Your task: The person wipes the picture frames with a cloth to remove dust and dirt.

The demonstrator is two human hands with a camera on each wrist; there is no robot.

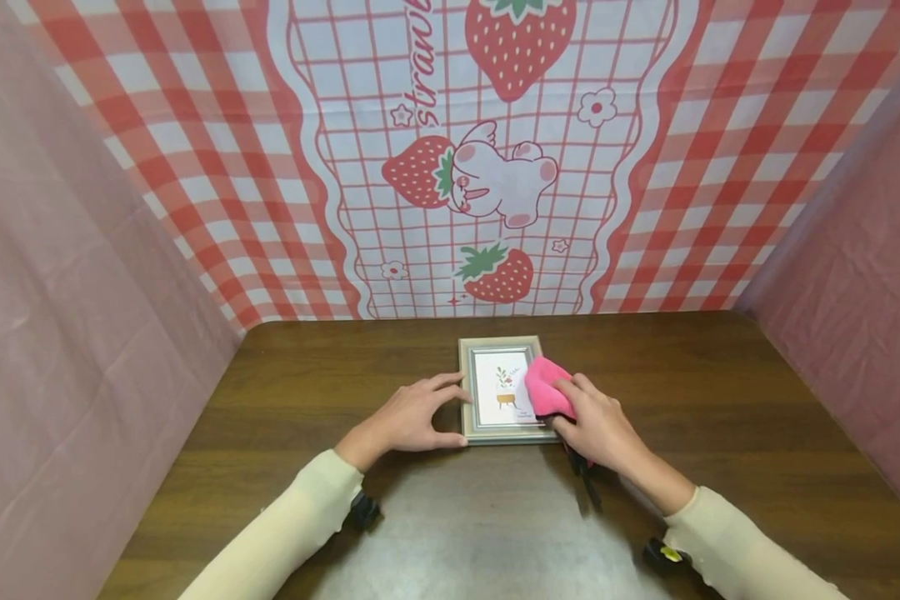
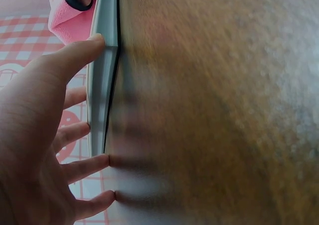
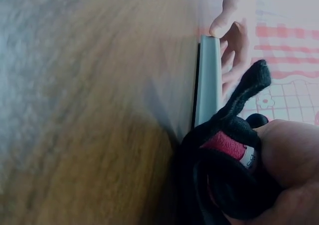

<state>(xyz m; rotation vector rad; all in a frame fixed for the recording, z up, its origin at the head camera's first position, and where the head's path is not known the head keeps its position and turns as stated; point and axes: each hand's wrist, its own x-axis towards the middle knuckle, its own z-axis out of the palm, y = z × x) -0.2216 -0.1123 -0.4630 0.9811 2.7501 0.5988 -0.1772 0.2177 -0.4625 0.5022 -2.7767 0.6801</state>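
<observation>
A picture frame [image 1: 485,432] with a potted-plant print lies flat on the wooden table. My left hand [image 1: 423,412] touches its left side, fingers spread; in the left wrist view the thumb [image 2: 82,53] rests on the frame's corner. My right hand [image 1: 600,421] grips a bunched pink cloth [image 1: 546,387] with black edging, which lies over the right part of the print. In the right wrist view the cloth's black trim [image 3: 249,88] and a white tag [image 3: 247,156] show beside the frame's edge [image 3: 209,80]. The frame's right border is partly hidden by the cloth.
The brown wooden table [image 1: 307,375] reaches back to a red-and-white checked strawberry curtain [image 1: 255,167]. Pink cloth walls [image 1: 82,250] stand at both sides. A dark device sits on each wrist, below the sleeves [image 1: 300,508].
</observation>
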